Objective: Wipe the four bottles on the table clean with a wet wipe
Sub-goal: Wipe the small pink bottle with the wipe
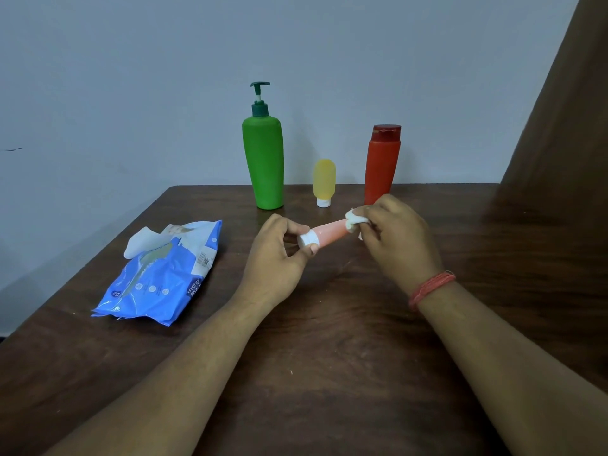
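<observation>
Left hand (279,255) pinches pink bottle (329,232) by its cap; right hand (391,232) grips wet wipe (354,221) around base; rotate bottle, keep wipe pressure even

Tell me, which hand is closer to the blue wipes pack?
Left. The left hand is just right of the wipes pack, gripping the pink bottle's cap; the right hand is farther right, holding the wipe.
</observation>
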